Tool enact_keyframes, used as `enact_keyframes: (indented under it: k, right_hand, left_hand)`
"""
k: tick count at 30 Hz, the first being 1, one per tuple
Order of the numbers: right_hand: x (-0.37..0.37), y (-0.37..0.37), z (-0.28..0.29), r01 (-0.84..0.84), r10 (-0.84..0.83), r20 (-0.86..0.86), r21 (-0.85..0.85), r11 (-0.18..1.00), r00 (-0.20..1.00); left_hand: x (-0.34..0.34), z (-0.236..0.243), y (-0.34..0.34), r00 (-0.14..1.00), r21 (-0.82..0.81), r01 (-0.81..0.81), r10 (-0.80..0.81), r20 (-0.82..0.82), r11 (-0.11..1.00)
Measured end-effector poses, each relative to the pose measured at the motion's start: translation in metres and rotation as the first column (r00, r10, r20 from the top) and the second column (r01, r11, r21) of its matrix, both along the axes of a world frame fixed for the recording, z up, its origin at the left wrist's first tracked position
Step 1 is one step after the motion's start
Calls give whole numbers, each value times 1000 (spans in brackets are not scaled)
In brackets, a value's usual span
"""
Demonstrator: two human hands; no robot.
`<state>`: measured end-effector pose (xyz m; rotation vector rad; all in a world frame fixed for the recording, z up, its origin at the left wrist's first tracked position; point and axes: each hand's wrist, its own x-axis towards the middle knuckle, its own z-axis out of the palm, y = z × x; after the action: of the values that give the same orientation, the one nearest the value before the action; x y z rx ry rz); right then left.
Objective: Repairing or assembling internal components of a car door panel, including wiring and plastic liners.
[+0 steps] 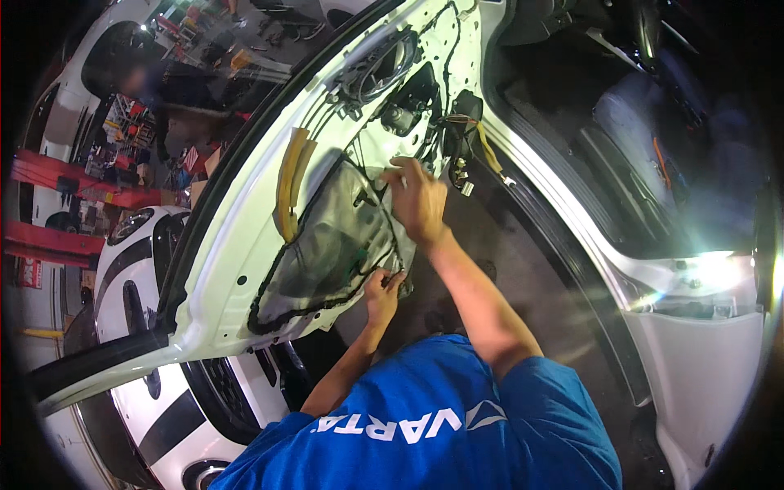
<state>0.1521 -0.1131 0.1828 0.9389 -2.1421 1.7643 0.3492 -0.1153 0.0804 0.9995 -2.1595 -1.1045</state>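
A white car door (216, 286) with its inner panel off carries a translucent plastic sheet (314, 257) bordered by black sealant. My right hand (416, 200) is at the sheet’s upper right, fingers curled; whatever they grip is hidden. Lower down, my left hand (384, 290) pinches the sheet’s right edge. Yellow foam strips (294, 180) hang left of the sheet. Above my right hand are a black wiring connector bundle (464, 122) and exposed door mechanism parts (400, 114).
The door opening with its sill (572, 261) and dark car interior (621, 131) lies right. Behind the door at left stand a striped white car (147, 408), red lift beams (90, 180), cluttered tool shelves (131, 122) and another person in dark clothing (180, 90), partly blurred.
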Motion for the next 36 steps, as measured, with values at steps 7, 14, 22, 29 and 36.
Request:
enact_keyframes:
  k: [7, 14, 22, 29, 36]
  right_hand:
    - [3, -37, -1, -88, 87, 250, -7, 996, 964]
    - [19, -31, 18, -202, 233, -22, 423, 883, 972]
    - [5, -32, 14, -303, 255, 305, 123, 945, 918]
    - [-3, -42, -24, -365, 516, 762, -386, 847, 392]
    - [-8, -33, -36, 264, 11, 802, -209, 942, 597]
  left_hand:
    - [-10, 13, 10, 999, -38, -40, 40, 1, 998]
    - [-6, 6, 5, 999, -2, -25, 25, -23, 1000]
    - [-10, 1, 9, 999, 69, -21, 18, 51, 997]
    - [-13, 12, 8, 1000, 14, -15, 15, 21, 1000]
    - [-9, 8, 7, 994, 23, 1, -3, 105, 1000]
